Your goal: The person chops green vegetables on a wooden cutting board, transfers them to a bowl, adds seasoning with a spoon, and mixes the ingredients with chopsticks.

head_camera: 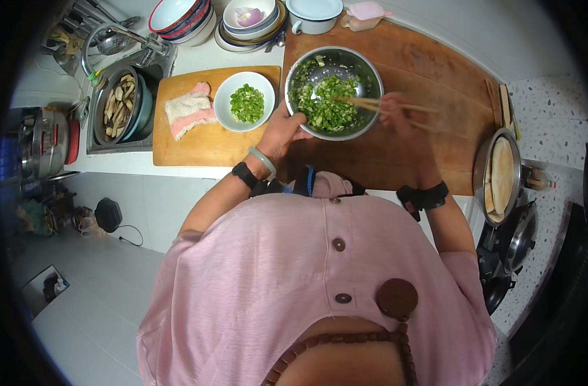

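Note:
My left hand (pixel 285 129) grips the near left rim of a stainless steel mixing bowl (pixel 369 72), thumb over the edge. Chopped green vegetable mixed with small pale bits (pixel 330 103) lies in the bowl, some of it stuck to the wall. My right hand (pixel 397 116), blurred, holds a pair of wooden chopsticks (pixel 366 102) whose tips reach into the mixture. Left of the bowl, a white bowl (pixel 220 113) with chopped greens (pixel 247 103) rests on a light wooden cutting board (pixel 192 154). Beside it lies a pink and white cloth (pixel 190 111).
A brown wooden board (pixel 434 72) lies beneath the steel bowl. Flatbreads (pixel 502 173) fill a metal basin (pixel 478 169) at right, near a lidded pan (pixel 520 236). Sliced eggplant-like pieces (pixel 118 103) sit in a basin in the sink (pixel 94 148). Stacked bowls (pixel 185 29) and an enamel pot (pixel 318 24) stand behind.

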`<state>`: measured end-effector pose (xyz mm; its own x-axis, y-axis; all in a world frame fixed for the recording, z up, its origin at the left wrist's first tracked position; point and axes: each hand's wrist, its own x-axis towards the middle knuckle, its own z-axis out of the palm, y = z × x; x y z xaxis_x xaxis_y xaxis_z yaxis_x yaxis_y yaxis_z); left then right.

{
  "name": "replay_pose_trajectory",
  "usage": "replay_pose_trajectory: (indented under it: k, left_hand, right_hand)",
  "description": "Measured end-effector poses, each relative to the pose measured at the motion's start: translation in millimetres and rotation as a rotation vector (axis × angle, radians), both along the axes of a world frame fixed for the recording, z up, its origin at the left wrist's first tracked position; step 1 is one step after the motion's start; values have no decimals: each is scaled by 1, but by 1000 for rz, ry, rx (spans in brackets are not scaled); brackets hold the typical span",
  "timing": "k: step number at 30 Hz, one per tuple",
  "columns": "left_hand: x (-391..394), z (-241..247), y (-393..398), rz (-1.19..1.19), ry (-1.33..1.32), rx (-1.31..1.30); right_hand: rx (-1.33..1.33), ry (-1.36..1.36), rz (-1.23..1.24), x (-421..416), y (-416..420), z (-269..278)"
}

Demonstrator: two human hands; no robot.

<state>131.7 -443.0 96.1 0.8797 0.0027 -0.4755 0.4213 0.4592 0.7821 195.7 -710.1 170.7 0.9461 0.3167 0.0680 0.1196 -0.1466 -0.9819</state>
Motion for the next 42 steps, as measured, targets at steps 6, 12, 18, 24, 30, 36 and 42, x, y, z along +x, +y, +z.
replay_pose_trajectory:
  k: [6, 12, 18, 24, 30, 36, 42]
  left_hand:
    - [9, -19, -10, -35, 46, -11]
    - [14, -33, -23, -27, 152, 40]
    - [19, -50, -24, -5, -172, 1174]
    - [23, -38, -40, -7, -300, 1675]
    - [42, -20, -38, -40, -286, 1802]
    - [76, -6, -47, -147, -410, 1922]
    - [59, 4, -45, -256, -764, 1770]
  right_hand:
    - [-159, -132, -40, -6, -7, -25]
    - [-35, 2, 39, -12, -8, -25]
    - [8, -23, 62, -9, -20, -41]
    - [33, 10, 102, -2, -26, -46]
    - [49, 9, 143, 3, -29, -51]
    - [34, 22, 131, 2, -38, -62]
    - [109, 92, 70, 10, -41, -70]
